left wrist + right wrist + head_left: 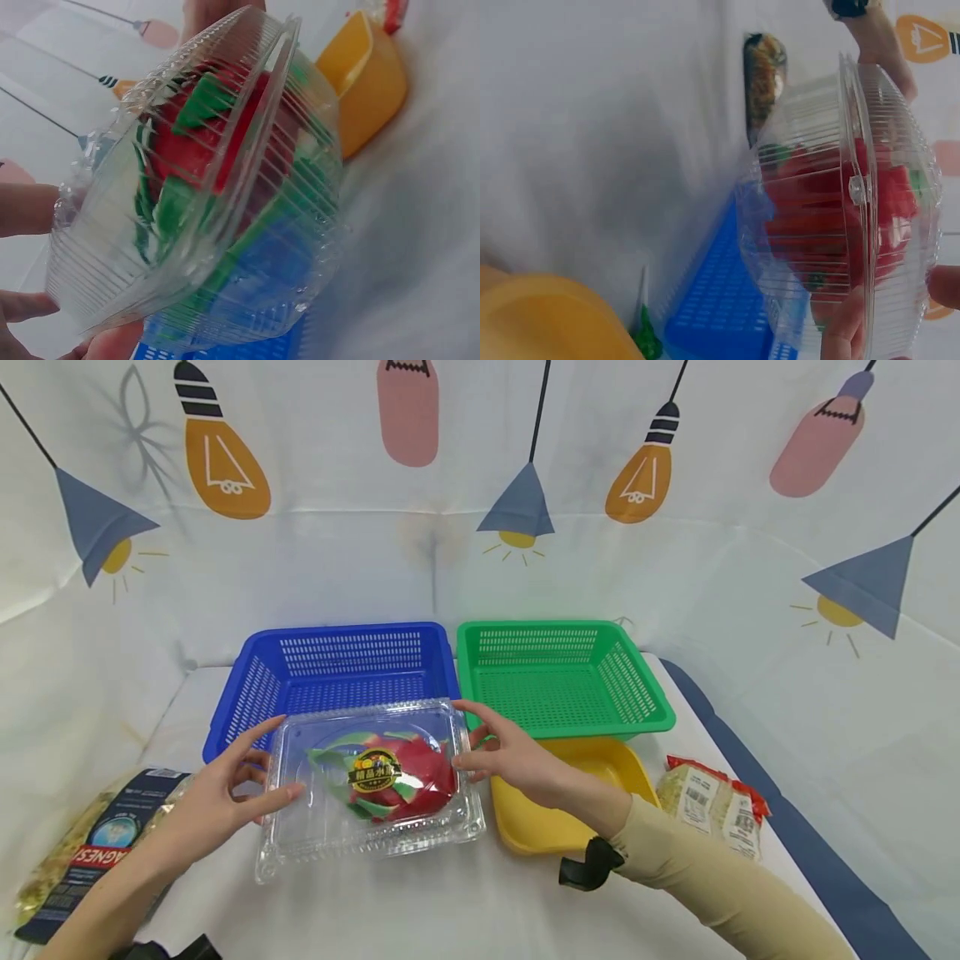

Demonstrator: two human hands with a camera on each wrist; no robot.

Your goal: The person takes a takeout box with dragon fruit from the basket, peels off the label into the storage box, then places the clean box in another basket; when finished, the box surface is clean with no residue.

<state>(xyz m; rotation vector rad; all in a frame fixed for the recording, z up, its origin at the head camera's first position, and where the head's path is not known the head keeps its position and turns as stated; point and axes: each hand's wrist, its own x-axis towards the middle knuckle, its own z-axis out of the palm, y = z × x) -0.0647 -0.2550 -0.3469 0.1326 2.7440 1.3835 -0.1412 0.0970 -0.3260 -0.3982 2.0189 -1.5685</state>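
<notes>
A clear plastic clamshell box (300,760) is held up above the table, its lid closed. Inside lies a red dragon fruit (427,777) with green scales; a black and gold label (375,770) sits on the lid over it. My left hand (225,793) grips the box's left end, thumb on top. At the right end, my right hand (517,756) pinches the edge. Both wrist views show the box (112,262) from the side, with the fruit (810,202) visible through the ribbed walls.
Behind the box stand a blue basket (352,647) and a green basket (540,685). A yellow bin (525,814) is partly behind my right arm. A dark-labelled bag (112,835) of pale yellowish food lies at the left, a red-edged packet (712,802) at the right. A patterned curtain (337,560) hangs behind.
</notes>
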